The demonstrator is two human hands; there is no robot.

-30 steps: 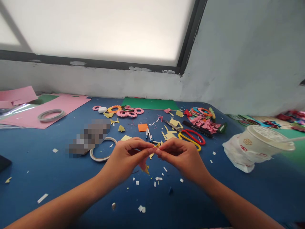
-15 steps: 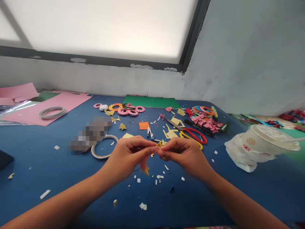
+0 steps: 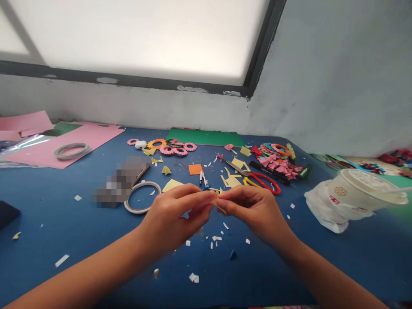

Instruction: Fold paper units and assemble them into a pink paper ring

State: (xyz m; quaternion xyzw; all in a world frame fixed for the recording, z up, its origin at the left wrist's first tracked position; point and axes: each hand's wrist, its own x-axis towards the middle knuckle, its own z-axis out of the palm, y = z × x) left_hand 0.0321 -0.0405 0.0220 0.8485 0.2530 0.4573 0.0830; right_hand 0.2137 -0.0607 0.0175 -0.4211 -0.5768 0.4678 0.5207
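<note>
Both my hands meet above the middle of the blue table (image 3: 64,231). My left hand (image 3: 172,216) and my right hand (image 3: 252,210) pinch a small folded yellow paper piece (image 3: 218,201) between their fingertips; a bit of pink paper shows under my left fingers. Most of the piece is hidden by the fingers. White and yellow paper scraps (image 3: 214,238) lie on the table just below the hands. A roll of tape (image 3: 142,202) lies just left of my left hand.
Red-and-yellow scissors (image 3: 257,181) lie behind my right hand. Pink and orange paper rings (image 3: 175,149), a green sheet (image 3: 206,137), a pile of folded pieces (image 3: 278,161), pink sheets (image 3: 64,143) with another tape roll (image 3: 71,150), and a lidded cup on a plastic bag (image 3: 357,195) surround them.
My hands have dropped slightly and closed tighter together on the paper piece. The hanging pink-and-yellow tip below my left fingers is now mostly hidden.
</note>
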